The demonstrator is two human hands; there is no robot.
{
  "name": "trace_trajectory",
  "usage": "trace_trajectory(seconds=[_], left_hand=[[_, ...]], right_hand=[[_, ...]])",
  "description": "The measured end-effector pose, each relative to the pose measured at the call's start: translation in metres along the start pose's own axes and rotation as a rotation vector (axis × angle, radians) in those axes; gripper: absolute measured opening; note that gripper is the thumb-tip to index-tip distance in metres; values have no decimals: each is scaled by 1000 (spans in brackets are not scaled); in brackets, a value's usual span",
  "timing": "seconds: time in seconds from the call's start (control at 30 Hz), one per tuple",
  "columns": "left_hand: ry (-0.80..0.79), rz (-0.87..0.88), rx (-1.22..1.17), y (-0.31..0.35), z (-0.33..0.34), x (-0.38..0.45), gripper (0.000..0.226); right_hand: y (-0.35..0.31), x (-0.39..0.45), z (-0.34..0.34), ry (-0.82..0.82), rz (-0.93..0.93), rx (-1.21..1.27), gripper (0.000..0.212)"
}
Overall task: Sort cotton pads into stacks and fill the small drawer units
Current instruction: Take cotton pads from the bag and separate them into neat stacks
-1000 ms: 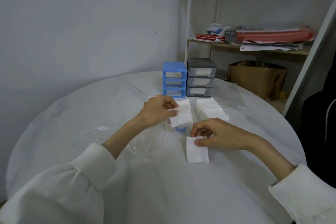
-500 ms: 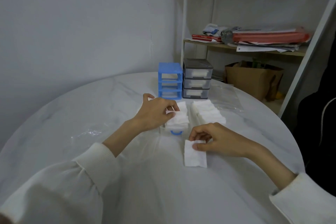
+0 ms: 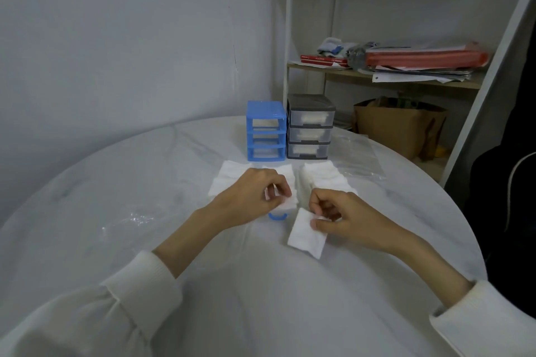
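No legible writing anywhere. Round tabletop (image 3: 121,182), open surface at left and near edge. Left hand (image 3: 255,197), grip pinching the top of a cotton pad stack (image 3: 287,200) above a blue-handled drawer (image 3: 277,216). Right hand (image 3: 345,217), grip pinching a single pad (image 3: 304,235). Blue drawer unit (image 3: 265,130), grey drawer unit (image 3: 310,127) at far edge.

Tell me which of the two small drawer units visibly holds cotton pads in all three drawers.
The grey drawer unit, right of the blue drawer unit: white pads show through all three clear fronts.
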State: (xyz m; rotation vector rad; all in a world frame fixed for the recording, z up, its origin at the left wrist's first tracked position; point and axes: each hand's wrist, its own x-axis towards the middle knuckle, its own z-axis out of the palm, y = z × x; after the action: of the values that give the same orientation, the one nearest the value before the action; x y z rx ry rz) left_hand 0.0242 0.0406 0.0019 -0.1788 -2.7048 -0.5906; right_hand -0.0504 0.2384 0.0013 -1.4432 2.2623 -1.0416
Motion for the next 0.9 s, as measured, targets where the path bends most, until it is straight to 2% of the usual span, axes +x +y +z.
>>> trace_trajectory(seconds=[0.2,0.4,0.63,0.77,0.9], left_hand=[[-40,-23,-33,-4,2,-1,23],[108,-66,-174,-3,2,-3,25],[240,-111,-216,-6,-2,-3,28],[258,-118,-180,-7,0,-4,25],[209,-104,-124,-8,3,-6,24]], right_hand=[[5,5,0,39,34,-28,23],[3,20,-15,371,45,126,23],[8,46,-27,604,171,46,17],[21,66,-31,600,321,-42,16],[29,74,-30,558,370,-169,16]])
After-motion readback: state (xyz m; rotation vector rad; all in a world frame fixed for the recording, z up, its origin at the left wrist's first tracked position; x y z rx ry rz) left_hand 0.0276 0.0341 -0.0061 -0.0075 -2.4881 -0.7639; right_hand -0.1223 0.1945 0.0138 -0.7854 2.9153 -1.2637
